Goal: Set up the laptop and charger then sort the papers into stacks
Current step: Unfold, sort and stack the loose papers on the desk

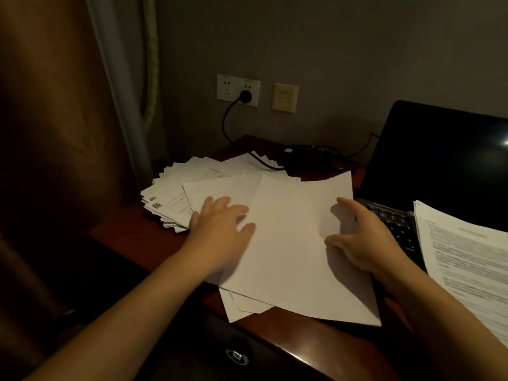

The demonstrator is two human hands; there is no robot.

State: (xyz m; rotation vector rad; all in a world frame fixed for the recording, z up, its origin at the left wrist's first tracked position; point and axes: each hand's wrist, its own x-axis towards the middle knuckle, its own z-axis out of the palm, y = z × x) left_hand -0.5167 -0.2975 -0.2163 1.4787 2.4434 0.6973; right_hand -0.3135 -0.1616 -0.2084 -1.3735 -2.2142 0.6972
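Note:
A blank white sheet (291, 243) lies tilted on top of other papers in the middle of the dark red desk (132, 237). My left hand (220, 226) rests flat on its left edge with the fingers spread. My right hand (362, 237) holds its right edge between thumb and curled fingers. Behind my left hand a fanned pile of printed papers (176, 199) spreads out. An open black laptop (439, 166) stands at the right with its screen dark. Its charger brick (297, 156) lies at the back, with the cable running to a plug (245, 97) in the wall socket.
A stack of printed pages (467, 257) lies over the laptop's keyboard at the right. A brown curtain (55, 119) hangs at the left. A yellowish wall panel (285, 97) sits beside the socket. A drawer with a lock (237, 356) is below the desk's front edge.

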